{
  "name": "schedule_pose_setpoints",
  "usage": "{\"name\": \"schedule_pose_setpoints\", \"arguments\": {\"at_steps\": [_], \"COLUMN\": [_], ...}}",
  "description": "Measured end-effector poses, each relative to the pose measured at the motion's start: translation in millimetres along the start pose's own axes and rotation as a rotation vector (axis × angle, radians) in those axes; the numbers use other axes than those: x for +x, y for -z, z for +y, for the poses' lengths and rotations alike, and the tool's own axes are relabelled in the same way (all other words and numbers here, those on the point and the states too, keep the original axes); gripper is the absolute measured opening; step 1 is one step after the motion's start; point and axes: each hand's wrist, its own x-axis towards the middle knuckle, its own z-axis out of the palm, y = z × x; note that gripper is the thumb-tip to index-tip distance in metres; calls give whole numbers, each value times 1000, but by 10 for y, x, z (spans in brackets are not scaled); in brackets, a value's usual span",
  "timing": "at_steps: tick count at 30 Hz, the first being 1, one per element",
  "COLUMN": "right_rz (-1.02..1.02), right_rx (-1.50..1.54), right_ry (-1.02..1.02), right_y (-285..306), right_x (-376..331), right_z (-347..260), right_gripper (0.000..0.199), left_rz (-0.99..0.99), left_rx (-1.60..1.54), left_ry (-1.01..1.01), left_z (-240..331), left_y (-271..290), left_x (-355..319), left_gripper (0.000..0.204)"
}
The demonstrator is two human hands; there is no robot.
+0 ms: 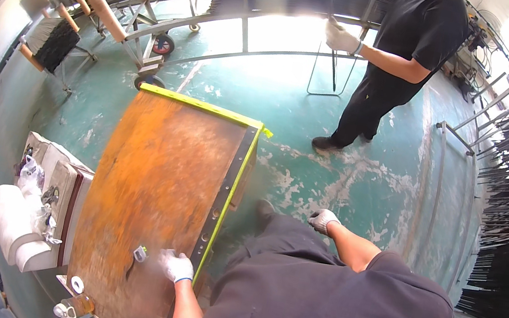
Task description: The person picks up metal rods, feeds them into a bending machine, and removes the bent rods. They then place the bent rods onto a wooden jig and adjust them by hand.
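My left hand (177, 267), in a white glove, is over the worn orange-brown tabletop (163, 164) near its right edge. Its fingers are smeared, so their pose is unclear. Just left of it, apart from the fingers, lies a small grey device (140, 252) with a dark strap or tail; its exact kind is too small to make out. My right hand (323, 221), also gloved, hangs beside my body, away from the table. Its fingers are curled in, and whatever they may hold is hidden.
A yellow-green strip with a holed dark rail (221, 197) edges the table. White padded rolls (7, 219) and a tape roll (77, 284) are at the left. Ahead, a co-worker (406, 56) holds a thin dark rod by a rack of long rods. Another rack (506, 221) stands right.
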Motion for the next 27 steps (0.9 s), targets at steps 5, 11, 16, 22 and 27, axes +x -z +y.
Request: {"name": "schedule_pose_setpoints", "arguments": {"at_steps": [5, 11, 16, 22, 27], "right_rz": [26, -9, -125, -170, -177], "right_rx": [-55, -165, -212, -398, -42], "right_ry": [2, 16, 5, 161, 275], "right_y": [-135, -234, -154, -130, -54], "right_x": [-75, -225, -307, 396, 405], "right_z": [201, 281, 43, -466, -1223], "right_gripper": [32, 41, 45, 36, 37], "left_rz": [33, 242, 334, -83, -353], "left_rx": [-253, -344, -374, -583, -501], "left_ry": [36, 121, 181, 367, 436], "left_z": [28, -158, -105, 48, -137], "left_y": [53, 39, 208, 144, -354], "left_x": [-178, -581, -977, -1539, -2095], "left_gripper": [22, 23, 20, 21, 33]}}
